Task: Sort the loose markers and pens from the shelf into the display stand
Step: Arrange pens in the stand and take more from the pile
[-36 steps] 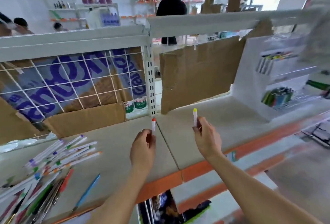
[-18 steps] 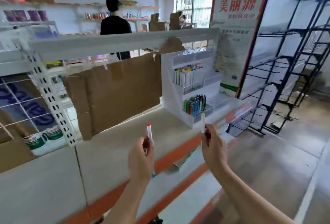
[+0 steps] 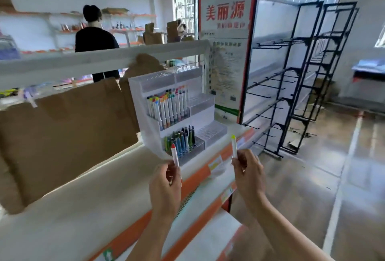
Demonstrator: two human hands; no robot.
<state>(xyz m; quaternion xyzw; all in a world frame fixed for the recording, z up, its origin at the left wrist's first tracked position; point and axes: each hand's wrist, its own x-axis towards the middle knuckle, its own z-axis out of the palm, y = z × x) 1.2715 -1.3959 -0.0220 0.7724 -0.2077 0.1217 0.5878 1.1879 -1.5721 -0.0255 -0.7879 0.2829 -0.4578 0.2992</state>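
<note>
Markers are arriving at the display stand (image 3: 166,102) now: left hand (image 3: 165,185) gripping the red-capped marker (image 3: 175,154), right hand (image 3: 248,174) the yellow-capped marker (image 3: 234,146), ready for slotting.

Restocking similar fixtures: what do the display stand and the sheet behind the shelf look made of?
The display stand looks like clear and white acrylic or similar plastic: glossy, see-through tiers. The sheet looks like corrugated cardboard: matte brown, with ragged edges.
</note>
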